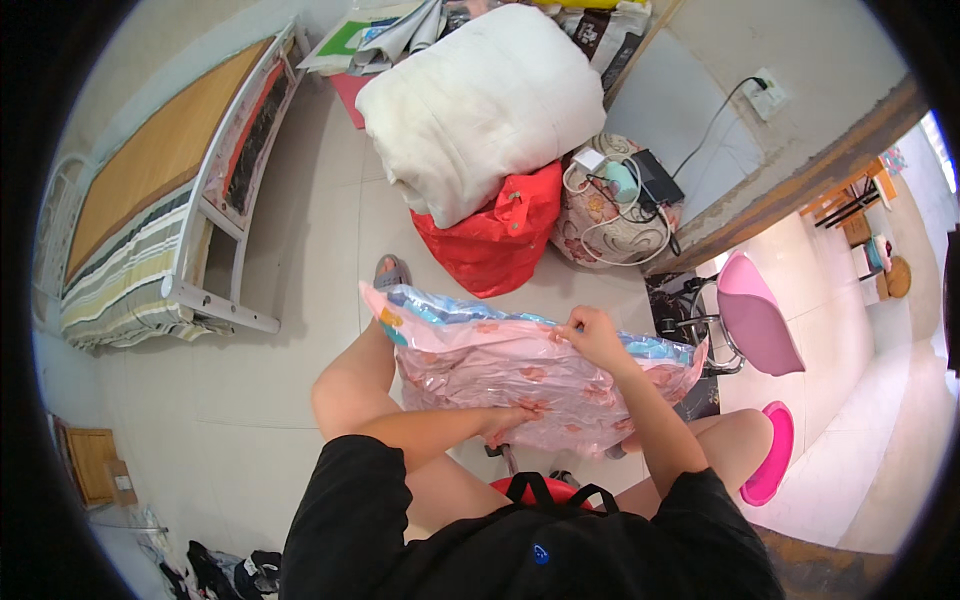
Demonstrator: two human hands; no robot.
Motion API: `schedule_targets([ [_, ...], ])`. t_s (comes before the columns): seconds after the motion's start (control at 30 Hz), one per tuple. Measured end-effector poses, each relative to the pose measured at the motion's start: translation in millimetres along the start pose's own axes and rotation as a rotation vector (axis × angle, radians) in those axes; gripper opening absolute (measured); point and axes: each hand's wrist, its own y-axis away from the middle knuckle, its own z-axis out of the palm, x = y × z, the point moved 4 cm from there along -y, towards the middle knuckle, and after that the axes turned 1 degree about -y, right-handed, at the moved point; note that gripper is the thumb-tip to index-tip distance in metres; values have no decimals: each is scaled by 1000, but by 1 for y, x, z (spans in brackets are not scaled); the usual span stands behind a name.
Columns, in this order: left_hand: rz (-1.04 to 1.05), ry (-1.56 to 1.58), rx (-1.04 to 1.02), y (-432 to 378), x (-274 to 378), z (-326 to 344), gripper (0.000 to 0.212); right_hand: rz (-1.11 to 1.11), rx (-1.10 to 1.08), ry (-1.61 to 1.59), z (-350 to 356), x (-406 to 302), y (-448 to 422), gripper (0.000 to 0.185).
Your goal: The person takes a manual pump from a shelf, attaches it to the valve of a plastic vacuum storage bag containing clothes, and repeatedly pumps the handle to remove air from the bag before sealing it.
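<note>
A clear plastic bag with pink flower print [480, 367] spreads across my lap between my knees. Shiny blue patterned plastic [442, 306] shows along its far edge. My right hand [592, 336] pinches the bag's upper rim, right of the middle, between thumb and fingers. Lower down, my left hand [510, 421] lies against the bag's near face; its fingertips blend with the print, so their grip is unclear. Beyond the bag, a folded white quilt [487, 105] rests on a red fabric bag [499, 240] on the floor.
A flowered round pouf [600, 225] carries a black box, cables and a mint-coloured device. To the right stand a pink chair [754, 315] and a bright pink plastic seat [776, 457]. A metal-framed bed [165, 165] is at left. Clothes [225, 570] lie at lower left.
</note>
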Motion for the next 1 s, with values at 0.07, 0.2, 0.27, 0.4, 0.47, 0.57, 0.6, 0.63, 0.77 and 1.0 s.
schedule_targets([
  [0.07,52,-58,1,5,0,10,96,-24,61,35,-8,-24,16,25],
  [0.2,367,-124,28,-12,11,14,80,-162,151,152,-14,-67,53,22],
  [0.27,380,-179,201,-13,22,19,76,-182,285,165,-12,-63,71,19],
  [0.4,492,-243,314,21,38,37,79,-273,378,273,-16,-68,86,35],
  [0.47,484,-11,287,24,30,39,81,-272,315,350,-25,-73,90,48],
  [0.57,511,655,246,59,14,48,58,-274,163,522,-34,-67,98,73],
  [0.6,621,716,320,76,4,42,56,-286,70,606,-30,-69,97,85],
  [0.63,626,719,327,86,0,42,56,-294,71,603,-31,-67,96,85],
  [0.77,1041,-174,1086,159,15,48,56,-286,55,584,-33,-51,93,96],
  [1.0,639,-1310,1355,195,90,39,105,-300,194,470,-18,-50,105,93],
])
